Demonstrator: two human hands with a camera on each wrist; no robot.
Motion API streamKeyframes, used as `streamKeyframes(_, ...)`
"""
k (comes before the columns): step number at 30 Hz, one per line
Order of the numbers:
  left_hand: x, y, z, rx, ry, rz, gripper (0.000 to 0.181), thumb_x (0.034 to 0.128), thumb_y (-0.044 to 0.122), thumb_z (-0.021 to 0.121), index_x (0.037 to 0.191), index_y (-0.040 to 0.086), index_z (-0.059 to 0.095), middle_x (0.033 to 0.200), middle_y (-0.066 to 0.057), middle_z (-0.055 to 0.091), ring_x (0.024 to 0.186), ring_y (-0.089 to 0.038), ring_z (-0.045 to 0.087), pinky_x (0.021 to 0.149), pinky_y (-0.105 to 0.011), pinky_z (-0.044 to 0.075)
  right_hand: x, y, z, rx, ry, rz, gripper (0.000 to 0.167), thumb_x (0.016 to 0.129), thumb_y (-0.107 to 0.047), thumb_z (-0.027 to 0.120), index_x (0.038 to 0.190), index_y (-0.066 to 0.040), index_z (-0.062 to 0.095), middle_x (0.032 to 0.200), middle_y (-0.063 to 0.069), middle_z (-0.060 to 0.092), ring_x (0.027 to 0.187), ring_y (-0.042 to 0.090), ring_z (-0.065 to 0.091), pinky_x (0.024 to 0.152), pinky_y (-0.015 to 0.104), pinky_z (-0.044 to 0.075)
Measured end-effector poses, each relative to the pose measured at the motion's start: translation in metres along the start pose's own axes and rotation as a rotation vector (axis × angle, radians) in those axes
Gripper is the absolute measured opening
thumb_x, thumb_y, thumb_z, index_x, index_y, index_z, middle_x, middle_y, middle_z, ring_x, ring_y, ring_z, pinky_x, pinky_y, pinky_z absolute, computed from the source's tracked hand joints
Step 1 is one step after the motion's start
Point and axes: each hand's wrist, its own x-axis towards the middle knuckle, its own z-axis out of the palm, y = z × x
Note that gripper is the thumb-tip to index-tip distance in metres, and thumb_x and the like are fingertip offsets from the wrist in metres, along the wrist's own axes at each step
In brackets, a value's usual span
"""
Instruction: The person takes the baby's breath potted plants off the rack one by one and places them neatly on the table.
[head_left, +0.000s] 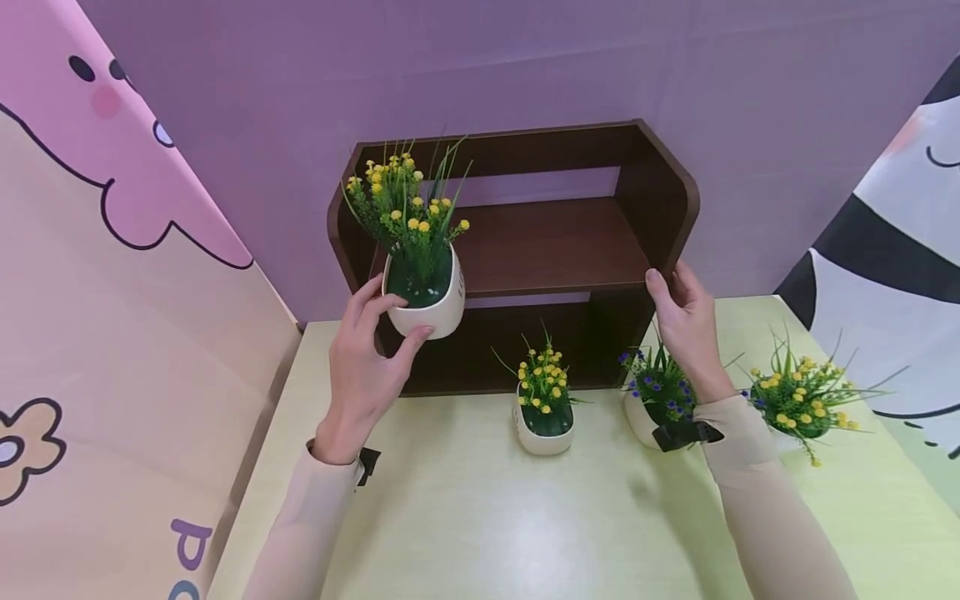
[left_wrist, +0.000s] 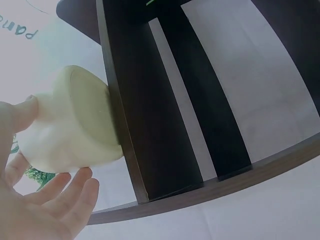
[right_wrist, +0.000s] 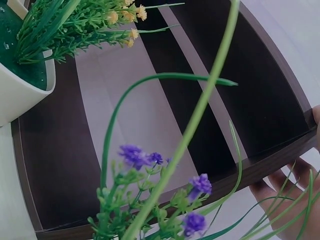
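Note:
My left hand grips a white pot of artificial yellow flowers at the left front of a dark brown two-tier shelf. In the left wrist view the pot's pale underside shows close by the shelf board's front edge; whether they touch I cannot tell. Thumb and fingers spread around the pot's sides. My right hand holds the shelf's right side panel, thumb at the front edge and fingers behind. Below it stands a white pot with purple flowers, partly hidden by the wrist.
On the pale table, a small yellow-flowered pot stands before the shelf's lower tier. Another yellow-flowered pot is at the far right, partly behind the right sleeve. A purple cloth wall rises behind, with printed panels at both sides.

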Motion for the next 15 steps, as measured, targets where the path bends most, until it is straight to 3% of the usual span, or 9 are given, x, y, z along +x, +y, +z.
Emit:
streamKeyframes(5,-0.017,0.001,-0.003,0.023,0.020,0.047,0.043,0.0835,0.018,0.093,0.116,0.004,0.068,0.150,-0.021,0.059,0.126,-0.037,0.065,0.093,-0.055,0.060,0.001,0.000,0.001,-0.018,-0.008,0.013,0.047,0.111,-0.033,0.057,0.156,-0.019,0.055,0.154,0.015,0.061,0.127,-0.002,0.061,0.112,0.018,0.049)
streamKeyframes(15,-0.060,0.003,-0.004,-0.032,0.031,0.050,0.046,0.0738,0.010,0.098,0.110,0.005,0.070,0.147,-0.021,0.062,0.125,-0.037,0.068,0.094,-0.057,0.061,0.001,0.000,-0.001,-0.028,-0.007,0.023,0.048,0.111,-0.034,0.057,0.156,-0.020,0.055,0.153,0.015,0.061,0.127,-0.003,0.061,0.111,0.018,0.049)
